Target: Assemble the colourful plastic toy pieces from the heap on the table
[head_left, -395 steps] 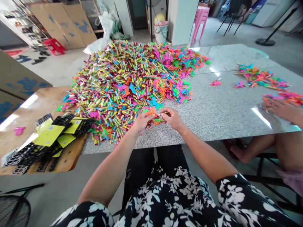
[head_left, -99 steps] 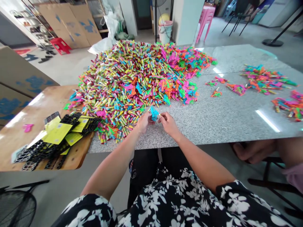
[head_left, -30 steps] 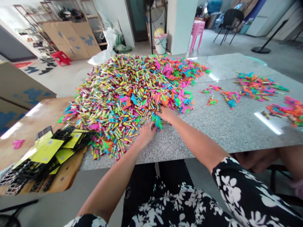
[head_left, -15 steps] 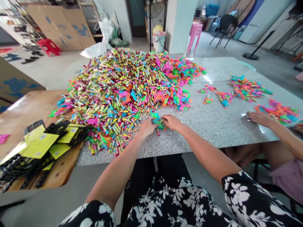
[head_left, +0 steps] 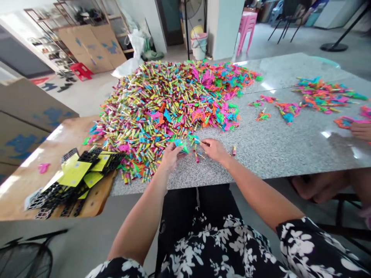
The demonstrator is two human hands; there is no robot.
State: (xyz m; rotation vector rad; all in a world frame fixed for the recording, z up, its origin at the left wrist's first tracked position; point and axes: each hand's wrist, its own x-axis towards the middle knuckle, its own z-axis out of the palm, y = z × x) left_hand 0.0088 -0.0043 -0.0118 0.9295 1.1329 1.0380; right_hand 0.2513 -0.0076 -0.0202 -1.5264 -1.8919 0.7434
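My left hand point(head_left: 171, 156) is closed on a few green and blue plastic toy pieces point(head_left: 182, 146) at the near edge of the big pile. The exact shape of those pieces is hard to make out. Close by on the right, my right hand point(head_left: 214, 150) pinches the end of a small blue-and-green toy piece point(head_left: 194, 139) with its fingertips. Between the hands, a small pink-and-yellow tube point(head_left: 197, 157) is on the grey speckled table point(head_left: 246, 154). Another loose tube point(head_left: 234, 150) stands out just right of my right hand.
A large heap of labelled tubes and bright plastic pieces point(head_left: 145, 100) rises ahead. Black plastic racks with yellow cards point(head_left: 75, 173) lie on the wooden table point(head_left: 26, 181) at left. Smaller heaps point(head_left: 324, 94) sit at right, near another person's hand point(head_left: 361, 130).
My hands have moved apart, each with toy pieces in its fingers. The view has swung left, so the table appears further right. The other person's hand is now at the right edge.
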